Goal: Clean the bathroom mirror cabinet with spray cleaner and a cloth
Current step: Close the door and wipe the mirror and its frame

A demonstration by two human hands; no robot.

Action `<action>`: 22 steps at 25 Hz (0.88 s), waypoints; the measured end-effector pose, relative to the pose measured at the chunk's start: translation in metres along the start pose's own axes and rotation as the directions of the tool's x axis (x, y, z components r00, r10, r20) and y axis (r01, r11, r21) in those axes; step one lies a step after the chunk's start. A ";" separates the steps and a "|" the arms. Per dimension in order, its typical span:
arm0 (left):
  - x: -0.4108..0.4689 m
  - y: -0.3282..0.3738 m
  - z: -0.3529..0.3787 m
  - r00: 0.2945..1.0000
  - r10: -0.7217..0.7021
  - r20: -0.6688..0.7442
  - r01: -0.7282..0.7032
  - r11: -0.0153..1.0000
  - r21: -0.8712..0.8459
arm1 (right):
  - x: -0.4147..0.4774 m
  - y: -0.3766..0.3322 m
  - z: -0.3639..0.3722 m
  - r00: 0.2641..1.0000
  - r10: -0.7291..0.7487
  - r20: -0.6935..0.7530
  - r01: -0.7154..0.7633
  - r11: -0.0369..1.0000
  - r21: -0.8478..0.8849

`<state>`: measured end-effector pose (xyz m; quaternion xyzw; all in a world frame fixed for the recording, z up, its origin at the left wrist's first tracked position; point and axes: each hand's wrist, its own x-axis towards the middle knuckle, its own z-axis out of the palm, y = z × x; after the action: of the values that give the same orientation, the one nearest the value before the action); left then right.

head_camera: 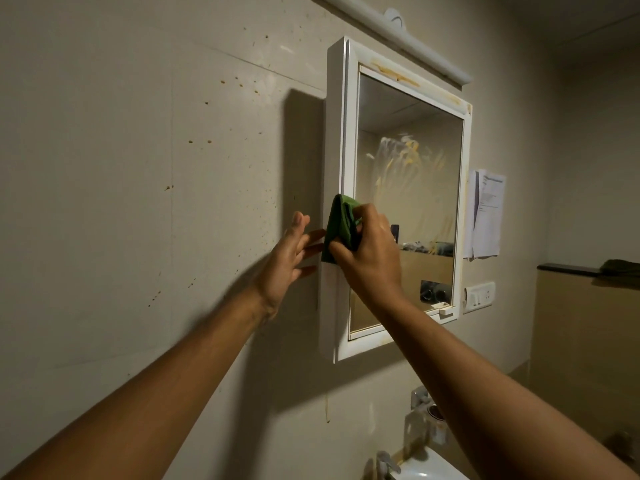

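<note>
A white-framed mirror cabinet (337, 133) hangs on the wall. Its mirror (408, 161) shows yellowish smears in the middle, and brown stains run along the top of the frame. My right hand (370, 254) grips a folded green cloth (341, 226) and presses it against the cabinet's left frame edge. My left hand (289, 258) is open, fingers spread, its fingertips touching the cabinet's left side next to the cloth. No spray bottle is in view.
The tiled wall (156, 168) to the left is speckled with brown spots. A tube light (398, 32) sits above the cabinet. Papers (485, 216) and a switch plate (479, 296) are on the right. A basin (426, 471) and tap (386, 462) lie below.
</note>
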<state>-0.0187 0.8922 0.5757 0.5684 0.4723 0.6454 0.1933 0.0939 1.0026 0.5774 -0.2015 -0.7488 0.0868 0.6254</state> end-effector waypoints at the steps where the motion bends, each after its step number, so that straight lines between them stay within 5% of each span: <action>1: 0.000 -0.002 0.000 1.000 0.005 0.005 -0.005 1.000 0.001 | 0.002 0.000 0.000 1.000 -0.001 -0.002 0.001 1.000 0.005; 6: -0.003 -0.017 0.001 1.000 0.012 0.005 -0.012 1.000 0.000 | -0.002 0.006 0.003 1.000 0.010 0.018 -0.012 0.995 0.103; 14: -0.010 -0.028 0.006 1.000 0.025 -0.010 -0.025 1.000 0.005 | -0.041 0.007 0.018 0.998 0.066 0.020 -0.063 0.989 -0.136; 22: -0.046 -0.049 0.015 0.998 -0.070 0.011 0.069 0.997 0.035 | -0.161 0.054 0.018 0.956 0.136 0.259 -0.092 0.980 -0.177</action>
<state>-0.0065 0.8855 0.5083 0.5587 0.5018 0.6266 0.2084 0.1084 0.9872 0.4078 -0.2811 -0.8186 0.0881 0.4930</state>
